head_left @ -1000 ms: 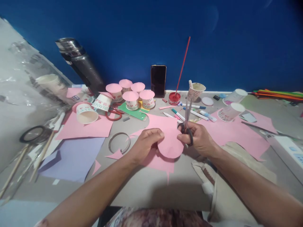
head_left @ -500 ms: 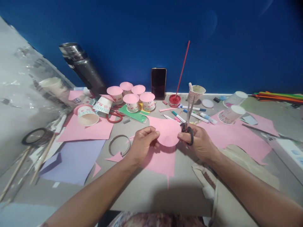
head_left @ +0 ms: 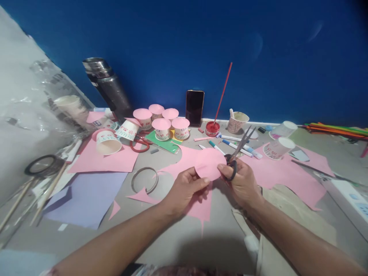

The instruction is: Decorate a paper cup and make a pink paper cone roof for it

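Note:
My left hand (head_left: 184, 189) pinches the lower left edge of a pink paper circle (head_left: 209, 164) and holds it up over the table. My right hand (head_left: 240, 180) grips black-handled scissors (head_left: 236, 153) with fingers through the loops. The blades point up and to the right and stand slightly apart, just right of the circle. A larger pink paper scrap (head_left: 198, 207) lies on the table under both hands.
Several paper cups with pink lids (head_left: 161, 122) stand at the back beside a phone (head_left: 194, 102), a red paint pot (head_left: 212, 128) with a brush, markers (head_left: 235, 143), red scissors (head_left: 139, 145) and a metal flask (head_left: 107, 86). Pink sheets (head_left: 103, 159), a lilac sheet (head_left: 86, 197) and a tape ring (head_left: 145, 179) lie about.
The scissors tilted from upright to leaning right, with the blades now apart. The left hand shifted its grip down to the circle's lower edge. The camera tipped slightly downward.

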